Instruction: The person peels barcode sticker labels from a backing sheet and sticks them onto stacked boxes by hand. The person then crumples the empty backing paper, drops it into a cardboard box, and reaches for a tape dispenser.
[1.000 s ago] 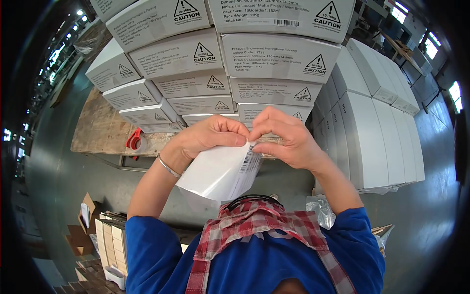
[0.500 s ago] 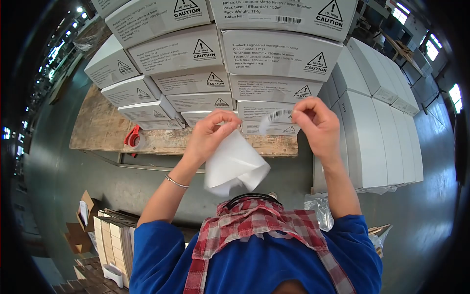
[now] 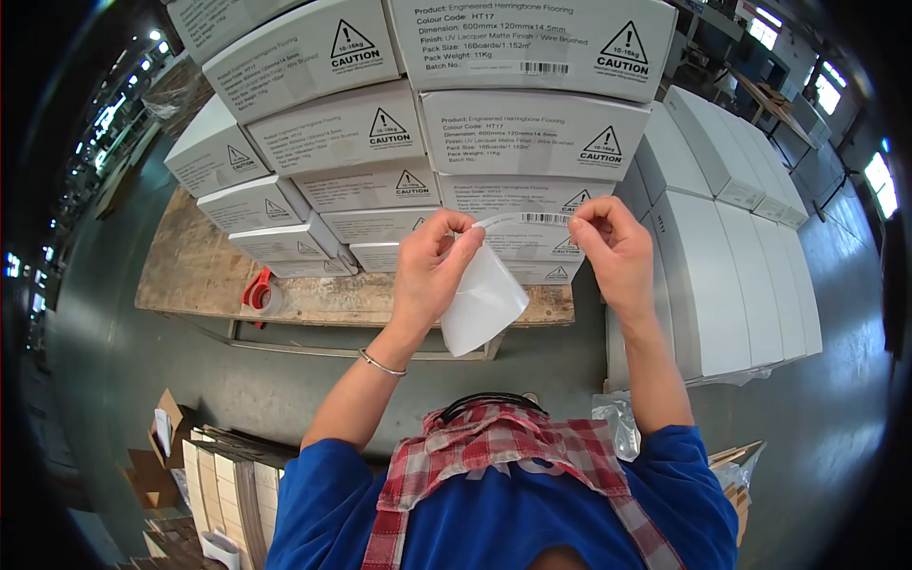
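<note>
My left hand (image 3: 432,264) is closed in a pinch on a white label sheet (image 3: 483,302), which hangs down below the fingers. Between thumb and fingertips, my right hand (image 3: 616,249) pinches one end of a narrow barcode label (image 3: 544,218). The label stretches level between the two hands; its left end reaches the left fingertips, though whether they grip it cannot be made out. Behind it rise stacked white flooring cartons (image 3: 532,133) with printed text and caution triangles. An upper carton (image 3: 532,43) carries a barcode label on its batch line.
The cartons stand on a wooden bench (image 3: 180,256), with a red tape dispenser (image 3: 257,293) near its front edge. More white cartons (image 3: 722,285) are stacked to the right. Wooden boards (image 3: 223,484) and opened cardboard (image 3: 157,456) lie at lower left.
The barcode label, curled and hanging from my right hand before, is now drawn out straight between both hands. My left hand has moved right, and the sheet with it.
</note>
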Demonstrator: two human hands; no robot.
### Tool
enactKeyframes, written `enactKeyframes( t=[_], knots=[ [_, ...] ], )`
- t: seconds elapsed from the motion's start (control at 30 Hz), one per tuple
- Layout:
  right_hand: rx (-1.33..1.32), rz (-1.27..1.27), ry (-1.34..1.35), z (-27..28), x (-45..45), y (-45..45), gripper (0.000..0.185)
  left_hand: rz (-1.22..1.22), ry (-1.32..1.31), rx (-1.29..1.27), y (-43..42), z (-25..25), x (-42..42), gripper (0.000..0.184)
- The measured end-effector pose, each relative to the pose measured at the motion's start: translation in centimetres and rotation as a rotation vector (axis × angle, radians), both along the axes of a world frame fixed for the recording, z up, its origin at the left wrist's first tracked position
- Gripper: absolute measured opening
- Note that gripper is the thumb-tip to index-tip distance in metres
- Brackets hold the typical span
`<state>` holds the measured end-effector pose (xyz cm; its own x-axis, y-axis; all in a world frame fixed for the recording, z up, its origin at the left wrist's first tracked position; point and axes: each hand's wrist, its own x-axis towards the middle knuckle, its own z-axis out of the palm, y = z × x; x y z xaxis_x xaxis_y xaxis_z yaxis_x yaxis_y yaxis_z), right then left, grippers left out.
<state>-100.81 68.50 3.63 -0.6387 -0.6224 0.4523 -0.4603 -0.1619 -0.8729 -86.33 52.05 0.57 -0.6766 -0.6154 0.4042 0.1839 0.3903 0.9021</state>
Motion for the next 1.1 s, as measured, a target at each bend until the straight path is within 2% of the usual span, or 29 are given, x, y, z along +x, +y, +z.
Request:
enactKeyframes(
  t=[0.23, 0.3, 0.4, 0.47, 0.9, 1.0, 1.03, 1.1],
  knots=[
    [-0.043, -0.285, 0.208, -1.9, -4.0, -4.3, 0.008, 0.221, 0.069, -0.235, -2.2, -0.7, -5.9, 0.015],
    [-0.049, -0.344, 0.252, -2.6, -4.7, -5.4, 0.008, 0.312, 0.01, -0.286, -2.8, -0.9, -7.2, 0.016],
    [-0.099, -0.486, 0.486, -3.4, -5.5, -6.6, 0.009, 0.392, -0.019, -0.335, -3.1, -1.1, -8.2, 0.017],
    [-0.107, -0.507, 0.513, -3.6, -5.7, -6.8, 0.01, 0.46, -0.024, -0.373, -3.2, -1.2, -8.5, 0.016],
    [-0.091, -0.665, 0.753, -3.8, -6.0, -7.4, 0.015, 0.574, -0.113, -0.51, -2.9, -0.3, -8.8, 0.016],
    [-0.058, -0.679, 0.746, -4.0, -6.1, -6.6, 0.013, 0.589, -0.364, -0.599, -2.7, 0.7, -8.0, 0.014],
    [-0.028, -0.694, 0.72, -4.1, -6.2, -6.0, 0.012, 0.589, -0.364, -0.598, -2.6, 0.4, -7.8, 0.014],
    [-0.014, -0.697, 0.705, -3.6, -6.0, -5.8, 0.01, 0.462, -0.126, -0.541, -2.7, -0.3, -7.5, 0.013]
  ],
)
